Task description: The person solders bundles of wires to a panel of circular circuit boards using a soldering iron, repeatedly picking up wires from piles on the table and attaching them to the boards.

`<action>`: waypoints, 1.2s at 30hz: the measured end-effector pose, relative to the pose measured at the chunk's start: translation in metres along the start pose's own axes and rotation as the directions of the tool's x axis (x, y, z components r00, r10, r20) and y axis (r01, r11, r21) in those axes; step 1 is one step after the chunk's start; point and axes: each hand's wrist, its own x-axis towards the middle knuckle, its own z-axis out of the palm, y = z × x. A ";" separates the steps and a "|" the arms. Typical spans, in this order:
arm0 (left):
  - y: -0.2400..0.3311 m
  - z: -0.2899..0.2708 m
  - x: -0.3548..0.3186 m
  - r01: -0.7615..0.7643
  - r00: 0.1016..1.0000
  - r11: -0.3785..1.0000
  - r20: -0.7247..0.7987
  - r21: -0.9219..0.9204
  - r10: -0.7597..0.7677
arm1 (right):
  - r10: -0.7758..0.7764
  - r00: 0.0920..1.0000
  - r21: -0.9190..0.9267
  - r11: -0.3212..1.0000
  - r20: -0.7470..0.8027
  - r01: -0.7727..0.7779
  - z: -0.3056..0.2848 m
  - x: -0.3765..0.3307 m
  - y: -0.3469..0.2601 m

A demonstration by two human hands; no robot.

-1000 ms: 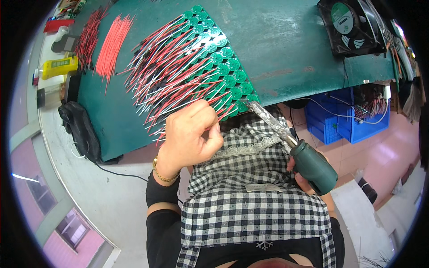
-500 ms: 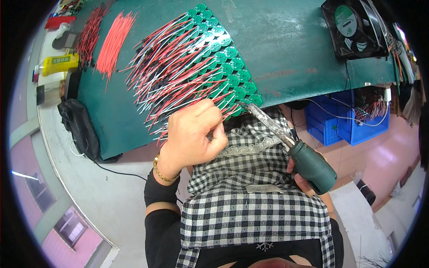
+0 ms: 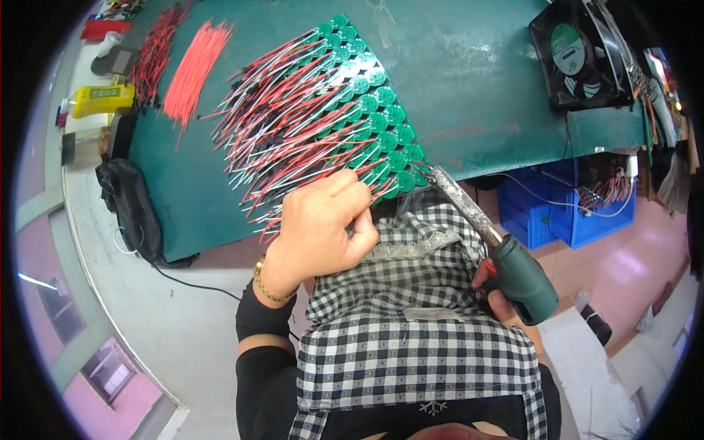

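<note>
A panel of round green circuit boards (image 3: 378,121) lies on the table, its near end at the front edge. Rows of red, white and black wires (image 3: 282,128) fan out leftward over it. At the panel's near end my left hand (image 3: 323,224) is closed, thumb against bent fingers; its fingertips are turned away, so I cannot make out what they pinch. My right hand (image 3: 501,304) grips a soldering gun (image 3: 522,282) with a dark green body and a stained metal barrel. Its tip points up and left, just off the panel's near right corner.
Bundles of red wire (image 3: 196,73) lie at the far left of the green table (image 3: 469,95). Beyond them are a yellow bottle (image 3: 103,100) and a black pouch (image 3: 130,213). A black fan (image 3: 583,59) stands far right, above blue crates (image 3: 565,209). My checked apron (image 3: 418,352) hangs below the edge.
The soldering gun has shifted slightly to the right, its tip now farther from the near boards. My left hand stays closed at nearly the same spot. The whole view has moved a little.
</note>
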 end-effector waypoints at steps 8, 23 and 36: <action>0.001 -0.002 -0.001 -0.004 1.000 1.000 0.015 0.003 0.004 | 0.131 0.991 0.044 0.991 -0.010 -0.130 0.002 0.009 -0.020; 0.002 -0.003 0.002 0.011 0.999 1.000 0.051 -0.014 -0.010 | 0.001 0.986 0.335 0.940 -0.169 0.057 0.008 0.039 0.001; 0.009 -0.081 -0.003 0.180 0.922 0.975 0.323 0.129 -0.213 | 0.070 0.979 0.652 0.755 -0.189 0.072 0.000 0.118 -0.026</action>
